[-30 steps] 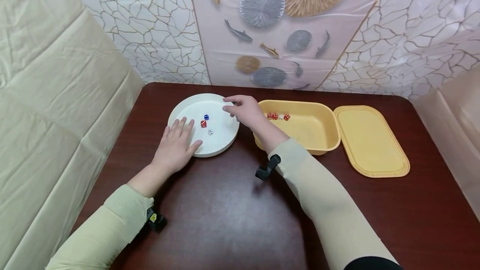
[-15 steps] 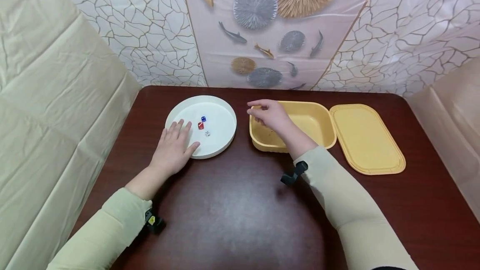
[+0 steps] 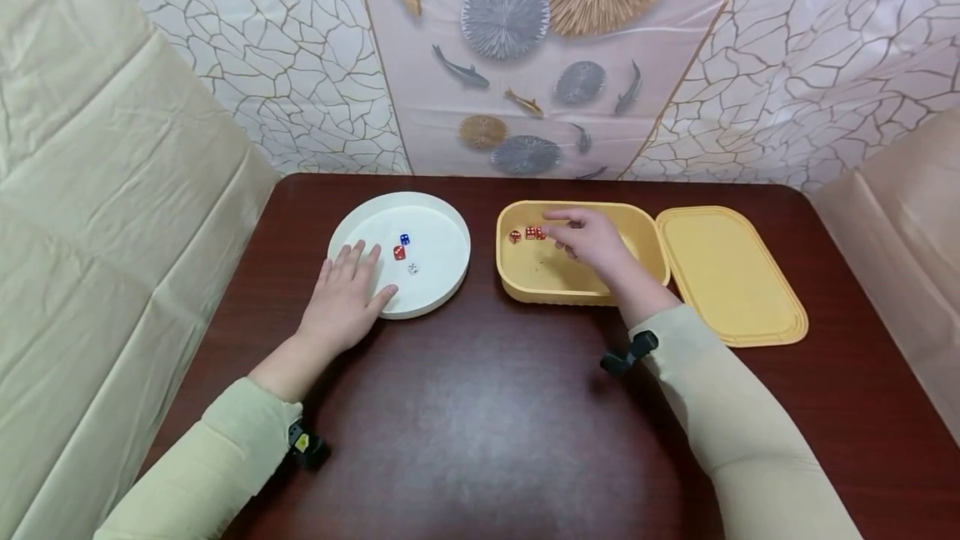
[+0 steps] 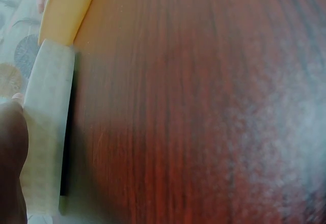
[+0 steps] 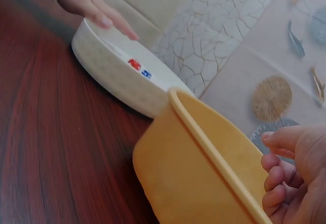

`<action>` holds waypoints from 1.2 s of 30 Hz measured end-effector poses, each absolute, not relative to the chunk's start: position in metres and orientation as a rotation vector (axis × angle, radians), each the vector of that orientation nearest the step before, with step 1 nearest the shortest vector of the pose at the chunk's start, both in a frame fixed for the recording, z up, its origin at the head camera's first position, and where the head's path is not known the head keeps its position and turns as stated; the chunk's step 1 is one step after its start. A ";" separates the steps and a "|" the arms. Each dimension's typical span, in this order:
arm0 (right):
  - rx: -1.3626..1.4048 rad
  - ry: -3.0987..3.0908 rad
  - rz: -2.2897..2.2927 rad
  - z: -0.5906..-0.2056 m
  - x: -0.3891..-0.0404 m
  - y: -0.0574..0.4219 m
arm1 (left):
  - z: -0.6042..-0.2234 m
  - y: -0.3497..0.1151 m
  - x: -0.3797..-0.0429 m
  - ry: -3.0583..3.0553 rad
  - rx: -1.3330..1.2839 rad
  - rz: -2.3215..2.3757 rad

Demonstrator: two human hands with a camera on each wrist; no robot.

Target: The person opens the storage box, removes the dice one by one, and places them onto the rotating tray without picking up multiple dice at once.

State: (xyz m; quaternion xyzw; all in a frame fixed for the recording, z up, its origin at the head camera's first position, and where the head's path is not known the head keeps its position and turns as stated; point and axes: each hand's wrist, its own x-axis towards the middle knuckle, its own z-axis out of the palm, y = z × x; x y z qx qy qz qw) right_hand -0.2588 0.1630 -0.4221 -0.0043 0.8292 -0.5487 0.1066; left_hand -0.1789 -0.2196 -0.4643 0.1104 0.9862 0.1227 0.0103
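Dark red-brown surface [image 3: 480,407] before a patterned hanging [image 3: 570,48], the vessels set along its far part. A yellow tub [image 3: 551,296] stands right of centre, with a yellow lid [image 3: 738,273] just beside it on the right and a round white tray [image 3: 446,252] near it on the left. The left hand [image 3: 341,298] rests, fingers spread and holding nothing, on the tray's near-left rim; light pressure there should keep the tray from sliding. The right hand [image 3: 592,240] hangs over the tub, thumb and forefinger apart, nothing visible between them. Smallest are the dice: three red dice [image 3: 530,233] show at the tub's far left, while a blue die [image 3: 405,239], a red die [image 3: 399,253] and a white die [image 3: 412,268] lie close together in the tray. Each is probably best pinched across opposite faces, from above, sparing its neighbours; releasing low should limit rolling.
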 end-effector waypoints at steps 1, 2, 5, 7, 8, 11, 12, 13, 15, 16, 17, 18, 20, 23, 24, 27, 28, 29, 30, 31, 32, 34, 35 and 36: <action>-0.012 2.449 -1.603 -0.423 -0.259 0.165 | -0.464 -0.220 -0.179 3.077 0.344 0.381; -0.011 2.458 -1.588 -0.423 -0.259 0.168 | -0.464 -0.220 -0.179 3.077 0.343 0.381; -0.007 2.481 -1.544 -0.424 -0.259 0.174 | -0.465 -0.219 -0.179 3.076 0.342 0.387; 0.000 2.491 -1.526 -0.425 -0.260 0.177 | -0.465 -0.219 -0.179 3.077 0.344 0.387; 0.005 2.493 -1.523 -0.425 -0.261 0.179 | -0.465 -0.219 -0.179 3.078 0.345 0.388; 0.022 2.494 -1.522 -0.427 -0.262 0.184 | -0.466 -0.219 -0.179 3.077 0.347 0.388; 0.023 2.498 -1.518 -0.428 -0.263 0.186 | -0.466 -0.219 -0.179 3.078 0.347 0.386; 0.025 2.504 -1.511 -0.428 -0.264 0.188 | -0.466 -0.219 -0.179 3.079 0.348 0.386; 0.028 2.519 -1.490 -0.430 -0.265 0.191 | -0.466 -0.220 -0.179 3.079 0.347 0.386; 0.028 2.530 -1.474 -0.431 -0.266 0.192 | -0.465 -0.220 -0.179 3.079 0.348 0.386; 0.030 2.542 -1.456 -0.432 -0.266 0.193 | -0.465 -0.220 -0.179 3.079 0.349 0.385; 0.030 2.559 -1.425 -0.432 -0.267 0.194 | -0.465 -0.220 -0.180 3.079 0.349 0.382; 0.030 2.587 -1.369 -0.434 -0.269 0.196 | -0.465 -0.220 -0.179 3.078 0.350 0.379; 0.017 2.633 -1.266 -0.435 -0.273 0.198 | -0.464 -0.220 -0.179 3.077 0.349 0.373; 0.010 2.644 -1.236 -0.436 -0.274 0.198 | -0.465 -0.220 -0.179 3.077 0.347 0.370; -0.013 2.671 -1.151 -0.435 -0.276 0.197 | -0.465 -0.220 -0.179 3.079 0.345 0.372; -0.019 2.684 -1.118 -0.435 -0.277 0.197 | -0.464 -0.220 -0.179 3.079 0.344 0.374; -0.026 2.692 -1.091 -0.434 -0.278 0.197 | -0.464 -0.220 -0.179 3.081 0.344 0.373; -0.033 2.699 -1.066 -0.434 -0.279 0.196 | -0.464 -0.220 -0.179 3.081 0.344 0.372; -0.043 2.714 -1.023 -0.434 -0.280 0.196 | -0.464 -0.220 -0.179 3.081 0.344 0.376; -0.049 2.723 -0.996 -0.435 -0.281 0.196 | -0.465 -0.220 -0.179 3.082 0.344 0.378; -0.056 2.741 -0.944 -0.436 -0.282 0.196 | -0.465 -0.220 -0.179 3.081 0.343 0.382; -0.055 2.746 -0.928 -0.437 -0.283 0.195 | -0.465 -0.220 -0.179 3.081 0.345 0.384; -0.055 2.756 -0.905 -0.438 -0.283 0.194 | -0.465 -0.220 -0.179 3.080 0.346 0.388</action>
